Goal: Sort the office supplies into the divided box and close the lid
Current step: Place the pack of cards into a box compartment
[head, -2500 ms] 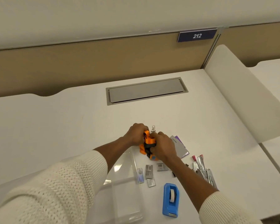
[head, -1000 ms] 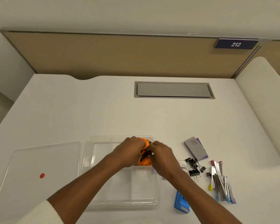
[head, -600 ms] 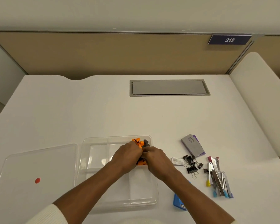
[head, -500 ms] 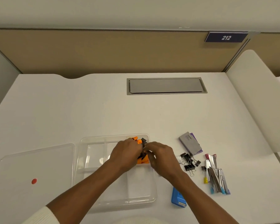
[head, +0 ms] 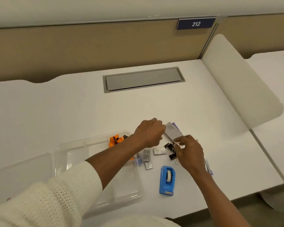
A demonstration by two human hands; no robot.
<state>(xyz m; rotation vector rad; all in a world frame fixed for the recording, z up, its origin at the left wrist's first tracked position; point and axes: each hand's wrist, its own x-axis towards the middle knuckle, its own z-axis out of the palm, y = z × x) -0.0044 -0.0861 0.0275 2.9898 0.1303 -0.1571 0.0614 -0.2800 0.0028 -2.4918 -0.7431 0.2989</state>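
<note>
On the smooth white desk [head: 72, 112], w/ a grey rectangular hatch [head: 143, 79] set in at the back, sits your landmark: the clear plastic divided box [head: 62, 154], rounded corners, lid off. Its flat clear lid [head: 20, 169] lies just left of the box. Your cream knit sleeve [head: 59, 190] crosses over the box.

Inside the box, far-right compartment: an orange strap bundle [head: 116, 140] w/ black bits, crumpled.

Right of the box, your left hand [head: 148, 132] is loosely curled, fingertips at the edge of a grey flat staple box [head: 173, 131]; can't tell if it grips. Further right, your right hand [head: 189, 153] has thumb and fingers drawn together, pinching at thin wire over the black binder clips [head: 170, 149].

Near the box's right wall: small silvery staple strips [head: 147, 157], flat rectangles. Below those, a blue glossy tape dispenser [head: 167, 180], rounded block, white roll showing.
</note>
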